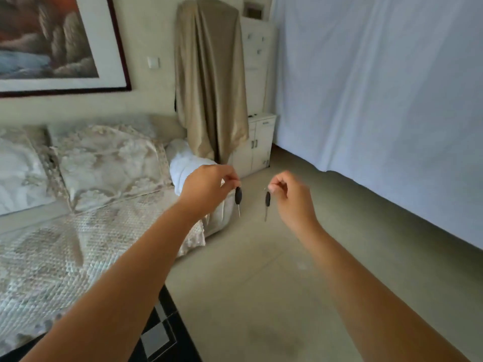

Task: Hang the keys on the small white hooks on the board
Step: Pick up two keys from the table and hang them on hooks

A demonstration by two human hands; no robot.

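Dangling a key from each hand here, head view only. The left hand point(209, 184) is pinching the top of one black-headed key point(238, 195) between thumb and fingertips, blade hanging straight down. The right hand point(288, 194) is doing the same with the other key point(267, 199), fingers curled in tight around what looks like a small ring at the top, though it's too blurry to be sure. Both keys are hanging in the air out in front, near each other but not touching, over the floor point(261, 296) just past the end of the sofa point(91, 178).

The white board point(257, 64) with its small hooks point(258, 51) is sitting well away across the room, above a white cabinet point(257, 145) and beside a draped tan cloth point(209, 82).

Keys like these are probably light and rigid, and they're swinging freely from a pinch. I'd say holding by the head or ring is giving the best control for slipping the hole over a hook.
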